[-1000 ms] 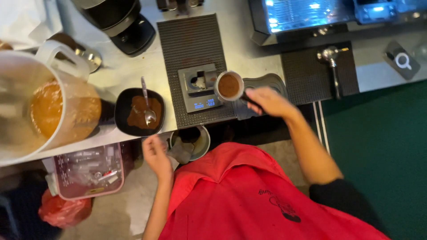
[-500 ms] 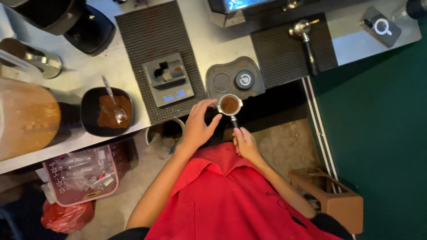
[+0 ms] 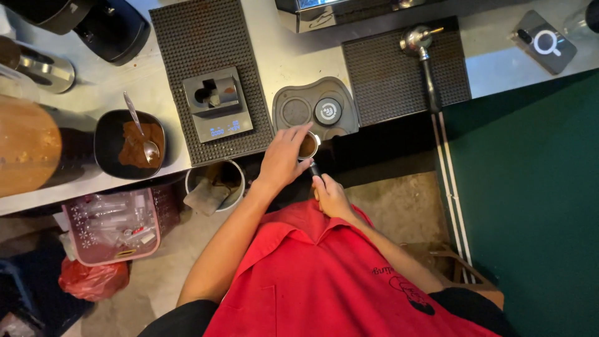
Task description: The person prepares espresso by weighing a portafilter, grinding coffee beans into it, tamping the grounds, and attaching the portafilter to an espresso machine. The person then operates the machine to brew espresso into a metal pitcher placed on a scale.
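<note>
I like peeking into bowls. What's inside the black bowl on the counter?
Inside the round black bowl lies brown coffee powder, with a shiny metal spoon resting in it. The powder hides the bowl's bottom and the spoon covers a bit of powder.

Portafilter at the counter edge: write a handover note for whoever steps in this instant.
Left hand: cupped over the portafilter basket, fingers on the grounds.
Right hand: grips the portafilter handle near the body.
Portafilter is held at the counter edge, just in front of the grey tamping mat.
Done: basket is filled with coffee grounds.
Left: the tamper lies untouched on the right ribbed mat; grounds not yet tamped.
The scale stands empty on the left mat.
</note>
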